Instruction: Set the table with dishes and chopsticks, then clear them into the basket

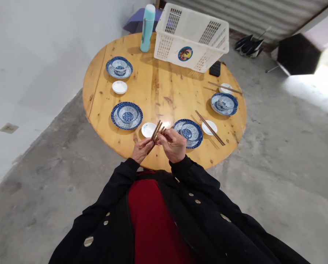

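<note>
My left hand (140,150) and my right hand (173,145) hang over the near edge of a round wooden table (160,93). Between them, both hands pinch a bundle of brown wooden chopsticks (155,136). The fingers hide part of the bundle, so I cannot count the sticks. Nearest to my hands are a small white sauce dish (149,129) and a blue-and-white bowl stacked on a plate (187,134). Another such bowl and plate (127,115) stands to the left.
More blue-and-white bowl sets (224,103) and white dishes (119,87) stand around the table. Chopsticks (210,127) lie across a dish. A white plastic crate (191,36), teal flask (147,28) and black phone (215,68) stand at the far edge. Concrete floor surrounds the table.
</note>
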A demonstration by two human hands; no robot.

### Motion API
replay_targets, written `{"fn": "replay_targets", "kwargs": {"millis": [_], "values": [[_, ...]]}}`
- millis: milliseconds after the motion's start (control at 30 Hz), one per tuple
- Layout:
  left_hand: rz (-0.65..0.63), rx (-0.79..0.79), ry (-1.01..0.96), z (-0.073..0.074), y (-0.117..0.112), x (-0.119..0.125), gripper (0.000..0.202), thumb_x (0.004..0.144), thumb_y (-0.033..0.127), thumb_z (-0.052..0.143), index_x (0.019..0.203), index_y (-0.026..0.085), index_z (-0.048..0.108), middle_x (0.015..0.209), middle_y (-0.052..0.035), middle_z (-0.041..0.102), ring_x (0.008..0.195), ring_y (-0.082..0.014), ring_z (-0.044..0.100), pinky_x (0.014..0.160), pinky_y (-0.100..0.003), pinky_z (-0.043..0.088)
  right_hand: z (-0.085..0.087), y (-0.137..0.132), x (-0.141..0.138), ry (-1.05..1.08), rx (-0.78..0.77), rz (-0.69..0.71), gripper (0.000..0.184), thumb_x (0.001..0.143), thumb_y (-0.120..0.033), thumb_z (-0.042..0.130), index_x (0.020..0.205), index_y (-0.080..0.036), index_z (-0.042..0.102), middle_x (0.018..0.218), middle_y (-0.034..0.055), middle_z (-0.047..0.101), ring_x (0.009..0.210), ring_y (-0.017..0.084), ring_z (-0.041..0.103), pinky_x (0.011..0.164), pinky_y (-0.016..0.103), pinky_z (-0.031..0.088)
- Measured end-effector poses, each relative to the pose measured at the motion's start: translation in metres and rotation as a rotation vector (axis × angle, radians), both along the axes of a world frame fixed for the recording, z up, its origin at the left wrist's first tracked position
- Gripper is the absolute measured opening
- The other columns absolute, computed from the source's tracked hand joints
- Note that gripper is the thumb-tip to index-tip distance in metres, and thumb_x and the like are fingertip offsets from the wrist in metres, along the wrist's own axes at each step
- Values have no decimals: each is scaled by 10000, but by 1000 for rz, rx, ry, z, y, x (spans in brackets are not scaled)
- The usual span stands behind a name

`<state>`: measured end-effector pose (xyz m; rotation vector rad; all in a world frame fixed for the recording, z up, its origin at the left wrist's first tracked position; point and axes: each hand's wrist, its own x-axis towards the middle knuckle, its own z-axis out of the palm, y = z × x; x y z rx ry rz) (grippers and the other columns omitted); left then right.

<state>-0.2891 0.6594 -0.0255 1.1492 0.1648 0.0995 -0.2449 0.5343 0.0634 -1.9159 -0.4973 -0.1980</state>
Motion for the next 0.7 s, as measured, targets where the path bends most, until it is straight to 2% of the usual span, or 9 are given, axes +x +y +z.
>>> {"fn": "replay_targets", "kwargs": {"millis": [167, 333, 400, 500, 600, 700], "values": [[95, -87, 48, -1, 9, 3, 420, 779, 563, 786, 883, 157, 756, 883, -51, 743, 879, -166, 692, 901, -298, 525, -1, -9, -4, -73, -26, 23, 238, 925, -364, 629, 749, -203, 629, 705, 28, 643, 594, 162, 681, 580, 289, 580], [-26, -47, 20, 9, 16, 9, 449, 800, 583, 758, 904, 147, 729, 875, -52, 741, 847, -148, 699, 852, -267, 521, -3, -14, -1, -38, -4, 30, 221, 919, -353, 653, 764, -195, 640, 676, 2, 630, 546, 155, 682, 521, 273, 548], [-30, -24, -1, 12, 15, 11, 448, 802, 578, 757, 908, 145, 718, 813, -35, 723, 777, -127, 683, 793, -245, 521, 1, -12, -3, -46, -9, 66, 214, 919, -339, 655, 760, -195, 648, 688, 7, 637, 563, 155, 686, 536, 276, 564], [-8, 37, 6, 16, 18, 14, 420, 852, 552, 709, 940, 141, 703, 751, -23, 696, 626, -86, 613, 620, -203, 465, 12, -11, -6, -52, 11, 71, 212, 910, -343, 670, 755, -199, 659, 682, 3, 642, 556, 150, 682, 532, 273, 574], [40, 73, 14, 21, 26, 14, 429, 908, 504, 655, 1161, 158, 679, 755, -17, 688, 484, -51, 463, 476, -201, 345, 20, -17, 1, 2, 71, 9, 212, 887, -368, 702, 760, -202, 671, 622, -17, 643, 494, 137, 652, 482, 259, 562], [106, 106, -18, 31, 36, 9, 575, 927, 441, 652, 1448, 234, 524, 833, -13, 700, 458, -49, 377, 444, -216, 307, 22, -28, 18, 71, 117, -71, 254, 868, -406, 721, 729, -202, 659, 561, -33, 638, 448, 126, 619, 459, 252, 563]]}}
